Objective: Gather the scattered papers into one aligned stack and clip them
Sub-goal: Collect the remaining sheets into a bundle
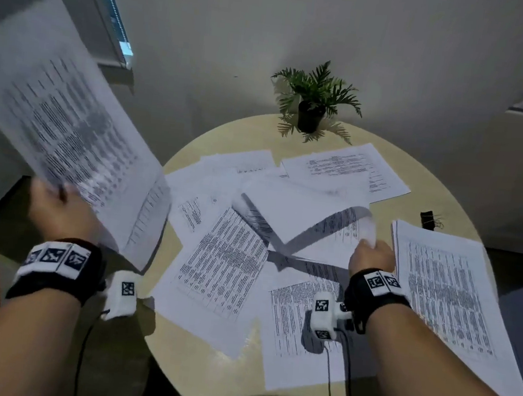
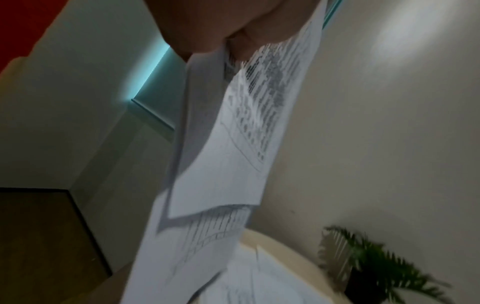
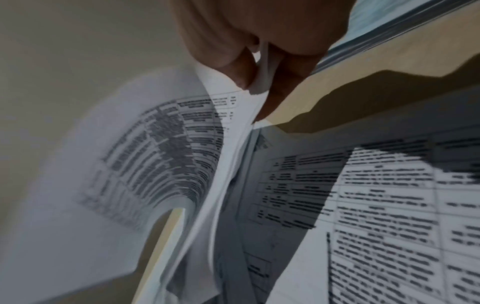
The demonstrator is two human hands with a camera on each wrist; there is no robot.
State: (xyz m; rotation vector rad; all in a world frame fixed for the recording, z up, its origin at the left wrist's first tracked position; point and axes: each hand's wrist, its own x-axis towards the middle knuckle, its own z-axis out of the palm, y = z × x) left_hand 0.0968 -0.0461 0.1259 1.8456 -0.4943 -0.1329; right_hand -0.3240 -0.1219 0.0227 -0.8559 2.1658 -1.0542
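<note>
Where the right wrist view closed in on the right hand (image 3: 259,41), the thumb and fingers (image 3: 233,63) were seen pinching the edge of a lifted sheet (image 3: 155,156), which curled away blurred, printed side showing. The head view placed that right hand (image 1: 372,254) over the middle of the round surface (image 1: 200,365), the lifted sheet (image 1: 300,215) rising from the scattered papers (image 1: 225,252) below it.

The left hand (image 1: 59,209) was held off the surface's left edge, gripping the lower edge of a held bundle (image 1: 68,119) of printed sheets, raised and tilted. The left wrist view showed only the underside of that hand (image 2: 207,26) and the bundle (image 2: 228,154) hanging past it; how the fingers lay could not be told there.

Only the head view showed a squared stack (image 1: 449,298) lying just right of the right hand, a black binder clip (image 1: 427,219) beyond it near the surface's edge, and a potted plant (image 1: 312,103) at the far side.

Printing on all sheets was tabular and too blurred to read. The wristbands (image 1: 53,260) carried black-and-white square markers.
</note>
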